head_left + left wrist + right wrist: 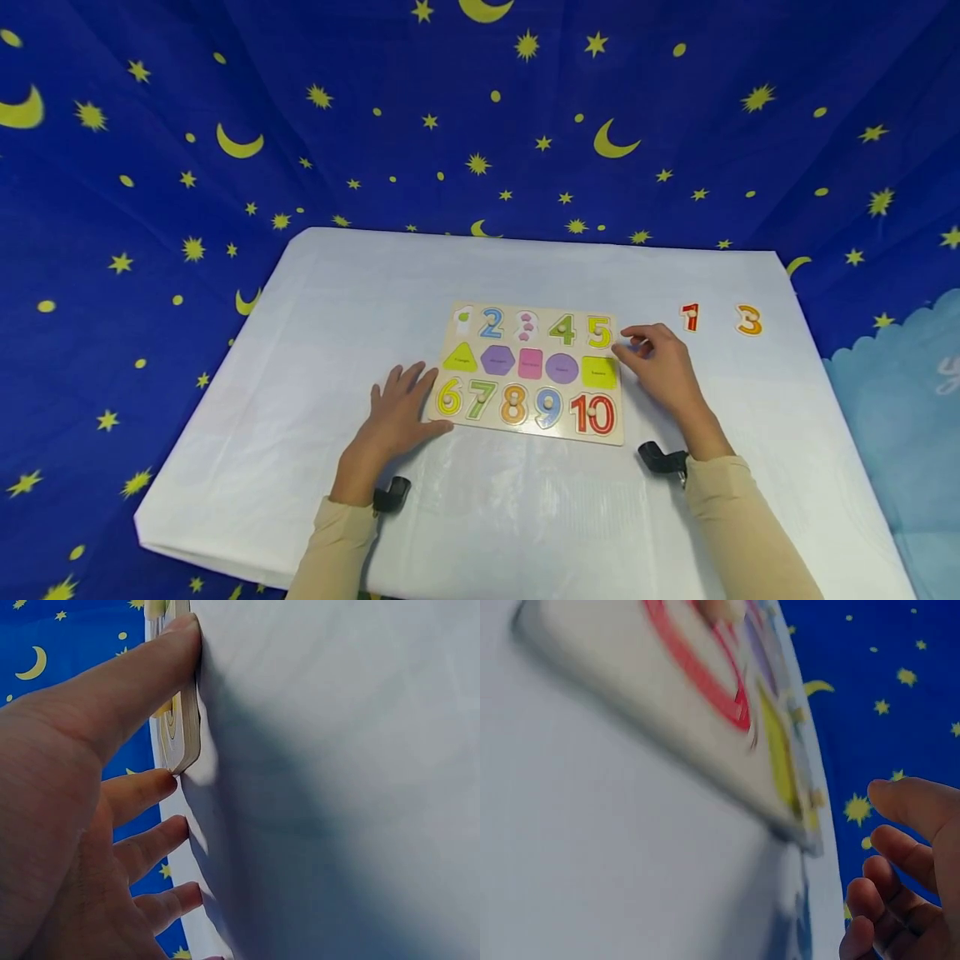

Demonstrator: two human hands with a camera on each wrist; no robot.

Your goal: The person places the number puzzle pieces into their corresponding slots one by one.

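A wooden number puzzle board [480,427] lies on the white table, with knobbed number pieces in its top and bottom rows and printed coloured shapes between. Bare recesses with printed pictures show in the 1 slot [462,320] and the 3 slot [527,326]. My left hand [396,419] rests at the board's left end, fingers spread; in the left wrist view its thumb [176,652] lies against the board's edge. Beside the right edge, near the 5 piece [598,332], hovers my right hand [662,367], its fingers loosely bent and nothing between them.
Right of the board lie a red 1 piece [690,317] and an orange 3 piece [748,320], apart from each other. The white-covered table [300,333] has a blue star-and-moon cloth [420,117] behind it. A light blue cloth [915,400] hangs at the right.
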